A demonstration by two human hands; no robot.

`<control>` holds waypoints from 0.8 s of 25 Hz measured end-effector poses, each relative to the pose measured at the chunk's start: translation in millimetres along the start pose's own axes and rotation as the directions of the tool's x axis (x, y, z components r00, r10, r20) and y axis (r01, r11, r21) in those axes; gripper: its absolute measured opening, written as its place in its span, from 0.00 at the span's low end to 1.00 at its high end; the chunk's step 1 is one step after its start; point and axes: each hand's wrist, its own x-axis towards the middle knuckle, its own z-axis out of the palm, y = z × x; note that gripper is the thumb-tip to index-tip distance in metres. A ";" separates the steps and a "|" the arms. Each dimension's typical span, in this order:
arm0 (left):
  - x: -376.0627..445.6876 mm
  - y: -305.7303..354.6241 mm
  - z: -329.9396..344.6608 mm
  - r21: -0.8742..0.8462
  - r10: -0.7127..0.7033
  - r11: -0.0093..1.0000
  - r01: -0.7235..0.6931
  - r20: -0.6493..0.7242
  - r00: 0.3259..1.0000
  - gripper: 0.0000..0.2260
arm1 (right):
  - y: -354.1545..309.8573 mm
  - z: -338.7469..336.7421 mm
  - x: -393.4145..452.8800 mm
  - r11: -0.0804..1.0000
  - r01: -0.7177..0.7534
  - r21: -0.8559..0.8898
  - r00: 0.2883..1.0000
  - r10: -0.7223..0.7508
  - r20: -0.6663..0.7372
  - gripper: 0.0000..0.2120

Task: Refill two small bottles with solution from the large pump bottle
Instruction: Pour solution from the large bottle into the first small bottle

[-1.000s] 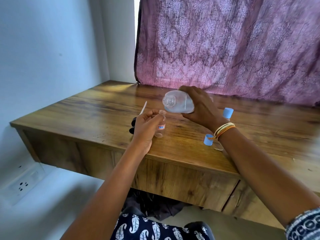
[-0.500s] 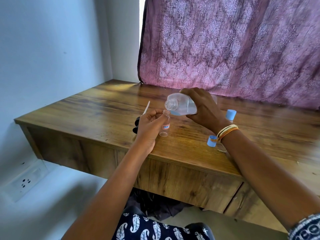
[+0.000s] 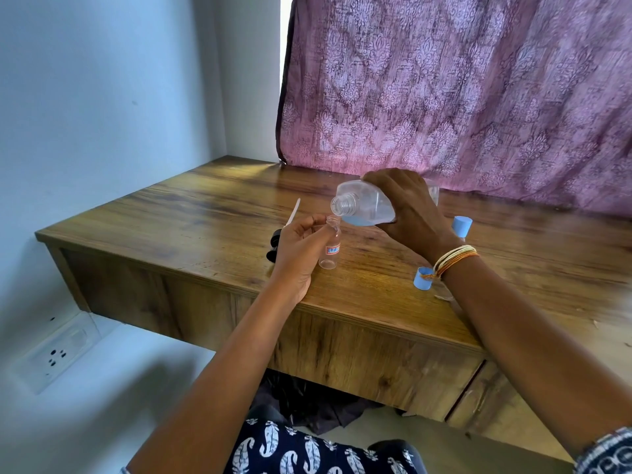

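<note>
Small bottle [image 3: 331, 247], clear and uncapped, stands upright in the left hand [image 3: 299, 254], thumb and fingers pinching its neck; its red-and-blue label is too small to read. Just right and above, the right hand [image 3: 408, 210] grips the large bottle [image 3: 364, 205] tilted on its side, open threaded mouth over the small one, blue solution pooled low. Beside the right wrist lie two blue caps [image 3: 422, 278].
</note>
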 end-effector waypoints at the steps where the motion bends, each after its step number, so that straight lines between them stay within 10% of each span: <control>1: 0.3 0.0 -0.2 0.002 -0.001 1.000 0.001 -0.001 1.000 0.07 | 0.5 0.4 0.2 1.000 0.005 -0.002 1.000 -0.005 -0.005 0.22; 20: 4.1 -3.3 -3.0 -0.010 -0.009 1.000 0.009 0.008 1.000 0.09 | 2.4 0.8 0.8 0.995 0.042 -0.095 0.999 -0.044 -0.023 0.23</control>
